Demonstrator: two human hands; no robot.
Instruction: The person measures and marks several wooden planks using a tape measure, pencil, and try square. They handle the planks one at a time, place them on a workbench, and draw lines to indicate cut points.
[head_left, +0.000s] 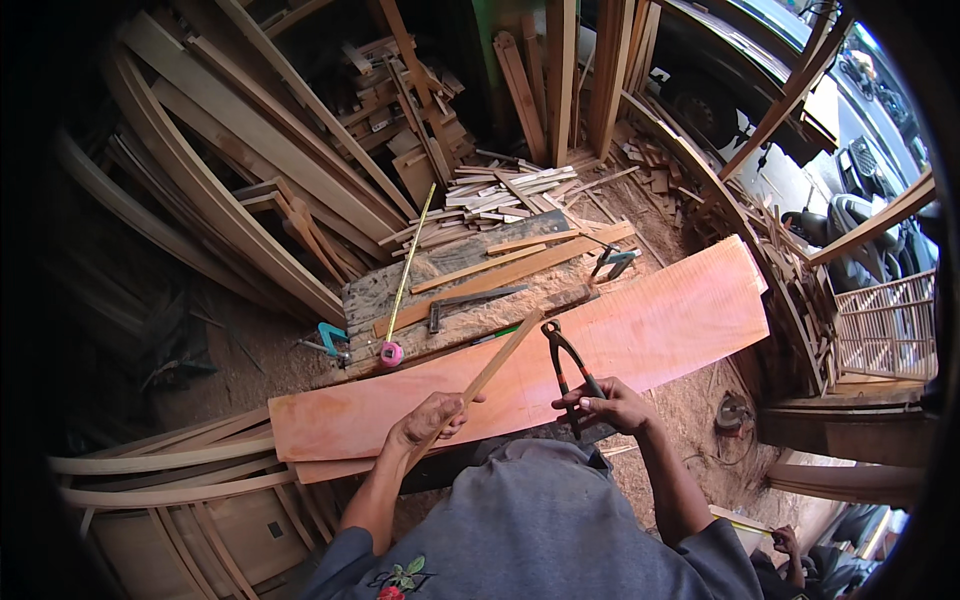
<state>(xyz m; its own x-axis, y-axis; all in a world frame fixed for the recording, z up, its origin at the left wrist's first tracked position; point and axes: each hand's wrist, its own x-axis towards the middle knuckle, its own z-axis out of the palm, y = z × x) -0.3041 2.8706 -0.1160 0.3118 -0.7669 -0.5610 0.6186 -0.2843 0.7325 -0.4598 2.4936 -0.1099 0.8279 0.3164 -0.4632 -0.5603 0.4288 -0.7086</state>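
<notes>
Left hand (pixel 430 418) grips a thin light-brown wooden strip (pixel 500 362), slanted over a wide pinkish wooden board (pixel 670 320). Right hand (pixel 610 404) holds dark metal pincers (pixel 565 352) with orange-banded handles, head up. Worn wooden bench (pixel 368 297) beyond: round pink tape measure (pixel 391 354) at near edge, yellow blade out; dark metal try square (pixel 434 319). Another person's hand (pixel 785 541) lower right, maybe on a yellow strip; too small to tell.

The wide head view looks down from above the gray T-shirt (pixel 560 520) and faces forward over the workbench (pixel 376 292); the left hand (pixel 432 418) and right hand (pixel 612 404) are near, the leaning boards (pixel 255 130) farther.
</notes>
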